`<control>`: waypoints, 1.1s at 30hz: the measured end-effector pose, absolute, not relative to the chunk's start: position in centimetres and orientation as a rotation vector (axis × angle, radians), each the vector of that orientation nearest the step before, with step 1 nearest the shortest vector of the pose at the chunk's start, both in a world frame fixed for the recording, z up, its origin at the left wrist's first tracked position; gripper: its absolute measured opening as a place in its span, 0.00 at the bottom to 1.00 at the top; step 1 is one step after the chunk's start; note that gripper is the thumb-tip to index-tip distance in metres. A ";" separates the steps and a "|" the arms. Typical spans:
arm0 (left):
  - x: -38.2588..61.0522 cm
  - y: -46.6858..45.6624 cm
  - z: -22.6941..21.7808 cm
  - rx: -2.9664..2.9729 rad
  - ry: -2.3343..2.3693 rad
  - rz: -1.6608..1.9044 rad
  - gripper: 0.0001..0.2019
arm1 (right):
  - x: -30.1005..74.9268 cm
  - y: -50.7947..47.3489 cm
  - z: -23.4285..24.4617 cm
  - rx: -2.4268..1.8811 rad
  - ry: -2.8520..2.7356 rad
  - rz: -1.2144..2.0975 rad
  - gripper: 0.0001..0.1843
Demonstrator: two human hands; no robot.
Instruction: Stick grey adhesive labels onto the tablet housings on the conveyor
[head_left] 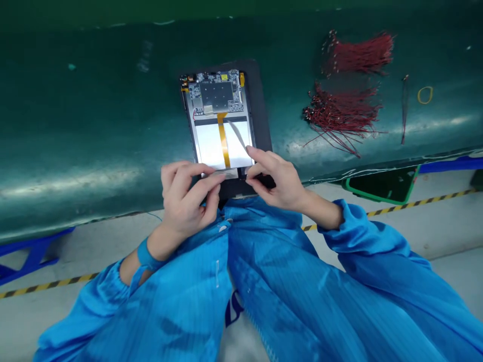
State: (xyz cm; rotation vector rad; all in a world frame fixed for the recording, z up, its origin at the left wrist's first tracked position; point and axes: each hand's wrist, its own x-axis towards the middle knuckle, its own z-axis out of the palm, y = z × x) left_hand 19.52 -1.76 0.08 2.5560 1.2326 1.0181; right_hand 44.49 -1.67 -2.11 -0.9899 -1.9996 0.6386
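Observation:
An opened tablet (210, 143) lies on a dark mat, its circuit board (217, 95) at the far end. Below the board, a silver battery (206, 146) is crossed by an orange ribbon cable (223, 143). My left hand (186, 196) is closed at the tablet's near edge, thumb and forefinger pinched on a pale, shiny strip (231, 174). At the near right corner is my right hand (279, 178), fingers curled. A thin grey curved tool (237, 133), tapered like tweezers, extends from it over the battery; the grip on its rear part is hidden.
Two bundles of dark red wires, one farther (362, 53) and one nearer (343, 113), lie on the green table mat (94, 136) at the right. Beside them are a single wire (405, 108) and a yellow rubber band (425, 95). A green-rimmed bin (403, 201) sits below the table edge.

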 end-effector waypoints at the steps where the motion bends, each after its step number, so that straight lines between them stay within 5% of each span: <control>1: 19.6 -1.8 -0.1 2.552 1.235 1.023 0.13 | 44.4 -1.6 -2.1 -0.982 -1.997 0.625 0.38; 11: 19.8 -2.0 -1.0 2.565 1.246 0.920 0.08 | 44.6 -1.5 -1.8 -1.063 -2.089 0.704 0.37; 23: 20.2 -1.9 -1.7 2.675 1.106 0.954 0.16 | 44.8 -1.1 -1.2 -1.066 -2.103 0.802 0.36; 33: 21.4 -2.5 -1.8 2.761 1.120 0.967 0.14 | 45.0 -1.0 -0.7 -1.148 -2.325 0.508 0.37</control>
